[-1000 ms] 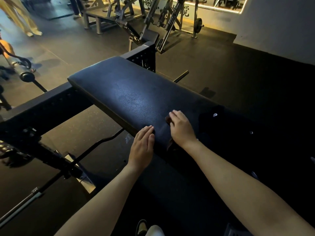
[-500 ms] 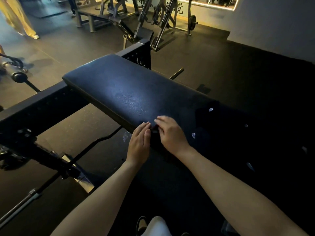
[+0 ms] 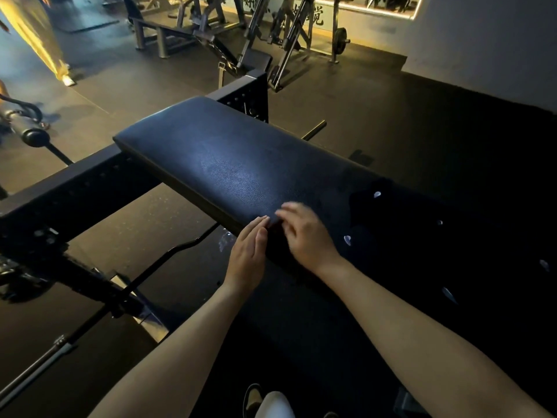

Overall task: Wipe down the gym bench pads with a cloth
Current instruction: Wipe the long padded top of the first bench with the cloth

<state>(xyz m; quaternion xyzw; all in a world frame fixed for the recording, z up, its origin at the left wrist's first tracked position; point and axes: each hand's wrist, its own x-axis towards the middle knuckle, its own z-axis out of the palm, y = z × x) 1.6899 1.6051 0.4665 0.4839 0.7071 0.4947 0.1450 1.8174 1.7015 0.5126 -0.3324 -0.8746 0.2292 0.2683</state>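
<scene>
Head view: bench pad (image 3: 229, 164) runs lengthwise away from both hands; left hand (image 3: 245, 254) flat-fingered at pad's near edge; right hand (image 3: 304, 236) atop pad, blurred, grip cannot be told.

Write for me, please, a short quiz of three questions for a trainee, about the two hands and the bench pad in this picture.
1. True or false: the left hand lies with straight fingers at the edge of the bench pad.
2. Which hand looks blurred? A) the left hand B) the right hand C) neither
3. Short answer: can a cloth be seen plainly under the hands?

Key: 1 true; 2 B; 3 no, it is too dark there to tell.
</scene>
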